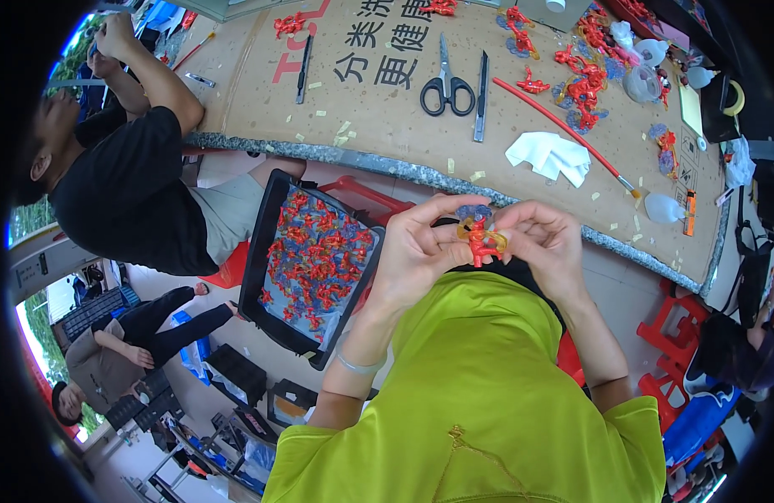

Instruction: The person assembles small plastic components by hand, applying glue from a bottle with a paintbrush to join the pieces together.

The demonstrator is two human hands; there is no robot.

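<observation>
A small red plastic figurine (485,243) with yellow and translucent bluish parts is held up between my two hands, just off the table's near edge. My left hand (426,243) pinches it from the left, thumb below and index finger along the top by the bluish part. From the other side my right hand (540,245) grips it between thumb and fingertips; the curled fingers partly cover it. To the left of my left arm, a black tray (257,285) holds many similar red and bluish figurines. A crumpled white tissue (548,157) lies on the table beyond my hands.
Cardboard (387,126) covers the table. On it lie black-handled scissors (446,88), a utility knife (481,96), another knife (305,69), a red paintbrush (563,130) and more figurines (584,88). A small bottle (663,208) stands at right. A co-worker (123,184) sits at left.
</observation>
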